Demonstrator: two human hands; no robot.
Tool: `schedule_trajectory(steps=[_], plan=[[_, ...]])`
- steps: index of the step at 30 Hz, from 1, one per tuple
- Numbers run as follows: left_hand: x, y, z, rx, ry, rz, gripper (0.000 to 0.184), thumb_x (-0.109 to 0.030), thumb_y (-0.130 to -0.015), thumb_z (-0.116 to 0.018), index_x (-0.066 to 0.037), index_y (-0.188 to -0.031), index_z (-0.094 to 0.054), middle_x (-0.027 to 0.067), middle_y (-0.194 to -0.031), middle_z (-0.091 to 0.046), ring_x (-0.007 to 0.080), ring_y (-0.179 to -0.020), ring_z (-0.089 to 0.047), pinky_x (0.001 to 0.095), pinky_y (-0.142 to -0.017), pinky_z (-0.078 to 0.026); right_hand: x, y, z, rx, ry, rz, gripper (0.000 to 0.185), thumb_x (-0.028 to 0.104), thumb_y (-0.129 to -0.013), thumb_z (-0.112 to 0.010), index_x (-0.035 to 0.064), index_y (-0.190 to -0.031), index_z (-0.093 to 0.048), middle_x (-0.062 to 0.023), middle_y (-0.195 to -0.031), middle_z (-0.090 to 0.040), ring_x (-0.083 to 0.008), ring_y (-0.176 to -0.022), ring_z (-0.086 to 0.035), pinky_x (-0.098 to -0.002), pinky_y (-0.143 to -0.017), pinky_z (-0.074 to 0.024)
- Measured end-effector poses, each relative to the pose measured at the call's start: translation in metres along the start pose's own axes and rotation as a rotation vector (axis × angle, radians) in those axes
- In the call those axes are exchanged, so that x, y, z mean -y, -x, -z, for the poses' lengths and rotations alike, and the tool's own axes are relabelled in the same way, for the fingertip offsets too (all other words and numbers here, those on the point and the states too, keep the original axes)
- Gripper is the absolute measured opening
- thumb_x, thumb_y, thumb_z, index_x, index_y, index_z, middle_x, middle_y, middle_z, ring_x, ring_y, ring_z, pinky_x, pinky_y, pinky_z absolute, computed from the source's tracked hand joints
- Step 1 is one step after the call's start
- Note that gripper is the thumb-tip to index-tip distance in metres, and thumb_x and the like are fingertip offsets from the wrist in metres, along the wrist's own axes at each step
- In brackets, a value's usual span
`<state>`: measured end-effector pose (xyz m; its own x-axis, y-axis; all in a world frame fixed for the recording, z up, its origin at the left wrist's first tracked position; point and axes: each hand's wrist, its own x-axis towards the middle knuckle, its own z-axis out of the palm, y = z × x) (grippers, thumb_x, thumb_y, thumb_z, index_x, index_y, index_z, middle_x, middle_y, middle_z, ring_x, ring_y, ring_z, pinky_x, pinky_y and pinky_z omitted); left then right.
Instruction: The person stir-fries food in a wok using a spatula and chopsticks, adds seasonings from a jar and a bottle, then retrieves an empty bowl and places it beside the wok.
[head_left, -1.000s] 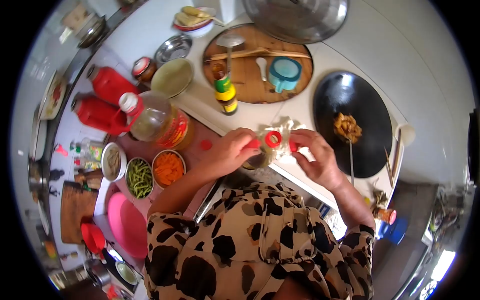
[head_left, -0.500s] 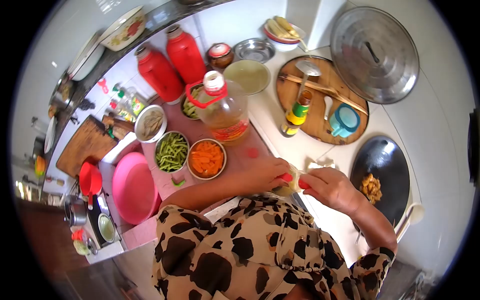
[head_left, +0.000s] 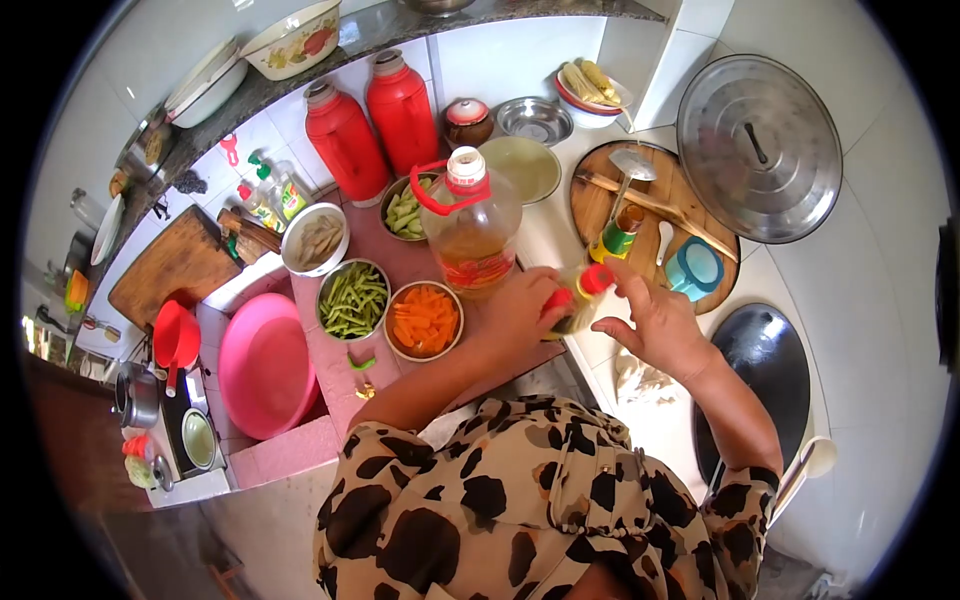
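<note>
My left hand (head_left: 528, 308) is closed around a small clear bottle (head_left: 578, 312) with a red cap (head_left: 597, 279), held tilted above the counter edge. What is inside the bottle is blurred. Close beside the cap, my right hand (head_left: 660, 322) has its thumb and fingers apart and holds nothing. A large oil jug (head_left: 480, 245) with a red handle stands just beyond my left hand. Behind the small bottle is a sauce bottle (head_left: 616, 236) with a yellow and green label. Below my right hand lies a crumpled whitish cloth or wrapper (head_left: 643, 380).
Bowls of carrot pieces (head_left: 425, 318) and green beans (head_left: 352, 300) are left of the jug. A black wok (head_left: 765, 345) sits right, partly behind my forearm. A round wooden board (head_left: 597, 200) carries a ladle and a blue-green cup (head_left: 694, 268). A pink basin (head_left: 268, 365) stands left.
Both hands have moved up and away from my body with the small bottle. My right hand has let go of the red cap and its fingers have spread. The view has shifted slightly.
</note>
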<state>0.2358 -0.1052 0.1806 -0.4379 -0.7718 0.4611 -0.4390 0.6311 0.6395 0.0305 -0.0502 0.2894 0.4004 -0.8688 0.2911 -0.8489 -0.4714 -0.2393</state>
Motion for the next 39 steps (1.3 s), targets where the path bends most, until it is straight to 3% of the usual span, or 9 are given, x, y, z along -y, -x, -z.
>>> schedule_trajectory(steps=[4, 10, 14, 21, 30, 31, 33, 36, 39], plan=[[0.020, -0.024, -0.015, -0.201, -0.093, 0.024, 0.030, -0.020, -0.079, -0.070, -0.002, -0.100, -0.060, 0.0133, -0.111, -0.059, 0.0333, -0.099, -0.058, 0.0403, -0.084, -0.047, -0.003, 0.027, -0.012, -0.125, -0.097, 0.259, 0.018, 0.010, -0.080, -0.067, 0.0022, -0.095, -0.062, -0.0119, -0.077, -0.061, -0.0288, -0.063, -0.061, -0.0374, -0.054, -0.0488], [0.046, -0.066, -0.049, -0.279, -0.240, 0.107, 0.039, -0.019, -0.078, -0.071, 0.001, -0.108, -0.056, 0.0166, -0.111, -0.057, 0.0352, -0.101, -0.056, 0.0413, -0.084, -0.047, 0.001, 0.096, -0.046, -0.167, -0.208, 0.050, 0.013, -0.008, -0.075, -0.060, 0.0011, -0.084, -0.062, -0.0138, -0.077, -0.063, -0.0304, -0.064, -0.062, -0.0376, -0.058, -0.0512], [0.069, -0.087, -0.076, -0.300, -0.274, 0.155, 0.045, -0.014, -0.075, -0.072, 0.005, -0.111, -0.052, 0.0194, -0.111, -0.055, 0.0372, -0.100, -0.056, 0.0411, -0.084, -0.047, -0.004, 0.149, -0.058, -0.106, -0.303, -0.286, 0.012, -0.008, -0.081, -0.057, -0.0012, -0.088, -0.063, -0.0161, -0.078, -0.065, -0.0292, -0.067, -0.066, -0.0349, -0.062, -0.0527], [0.092, -0.123, -0.103, -0.473, -0.287, 0.283, 0.050, -0.013, -0.070, -0.077, 0.004, -0.110, -0.052, 0.0175, -0.110, -0.055, 0.0352, -0.102, -0.054, 0.0403, -0.085, -0.046, 0.008, 0.188, -0.067, -0.056, -0.405, -0.482, 0.012, -0.008, -0.081, -0.057, -0.0029, -0.089, -0.063, -0.0168, -0.080, -0.065, -0.0268, -0.066, -0.066, -0.0334, -0.063, -0.0526], [0.066, -0.095, -0.107, -0.443, -0.109, 0.326, 0.077, -0.005, -0.074, -0.073, 0.001, -0.138, -0.031, 0.0227, -0.139, -0.038, 0.0405, -0.126, -0.041, 0.0412, -0.102, -0.040, 0.023, 0.204, -0.088, -0.025, -0.484, -0.561, 0.010, -0.006, -0.082, -0.058, -0.0026, -0.090, -0.062, -0.0173, -0.081, -0.065, -0.0288, -0.070, -0.066, -0.0343, -0.064, -0.0522], [0.063, -0.082, -0.105, -0.390, -0.014, 0.315, 0.078, -0.007, -0.076, -0.071, 0.003, -0.140, -0.029, 0.0253, -0.141, -0.036, 0.0405, -0.131, -0.036, 0.0444, -0.110, -0.030, 0.025, 0.209, -0.091, -0.019, -0.510, -0.592, 0.010, -0.006, -0.082, -0.059, -0.0020, -0.091, -0.063, -0.0168, -0.081, -0.065, -0.0310, -0.070, -0.066, -0.0352, -0.063, -0.0524], [0.043, -0.045, -0.094, -0.275, 0.030, 0.324, 0.077, -0.006, -0.077, -0.069, 0.003, -0.141, -0.027, 0.0259, -0.140, -0.036, 0.0403, -0.130, -0.037, 0.0444, -0.110, -0.030, 0.030, 0.212, -0.092, -0.006, -0.488, -0.552, 0.010, -0.005, -0.082, -0.059, -0.0014, -0.091, -0.063, -0.0169, -0.082, -0.066, -0.0322, -0.071, -0.065, -0.0360, -0.064, -0.0527], [0.038, 0.022, -0.130, -0.217, -0.012, 0.042, 0.069, -0.006, -0.080, -0.064, 0.002, -0.140, -0.032, 0.0255, -0.137, -0.040, 0.0413, -0.125, -0.041, 0.0457, -0.104, -0.034, 0.034, 0.232, -0.093, -0.031, -0.429, -0.533, 0.009, -0.001, -0.083, -0.060, -0.0001, -0.091, -0.064, -0.0174, -0.084, -0.066, -0.0333, -0.073, -0.065, -0.0371, -0.065, -0.0537], [0.004, 0.060, -0.164, 0.199, 0.156, -0.220, 0.057, -0.006, -0.080, -0.062, -0.001, -0.133, -0.043, 0.0203, -0.129, -0.050, 0.0374, -0.119, -0.047, 0.0454, -0.103, -0.036, 0.038, 0.248, -0.089, -0.048, -0.457, -0.605, 0.010, 0.002, -0.083, -0.061, 0.0015, -0.092, -0.065, -0.0167, -0.085, -0.067, -0.0325, -0.075, -0.066, -0.0366, -0.067, -0.0544]])
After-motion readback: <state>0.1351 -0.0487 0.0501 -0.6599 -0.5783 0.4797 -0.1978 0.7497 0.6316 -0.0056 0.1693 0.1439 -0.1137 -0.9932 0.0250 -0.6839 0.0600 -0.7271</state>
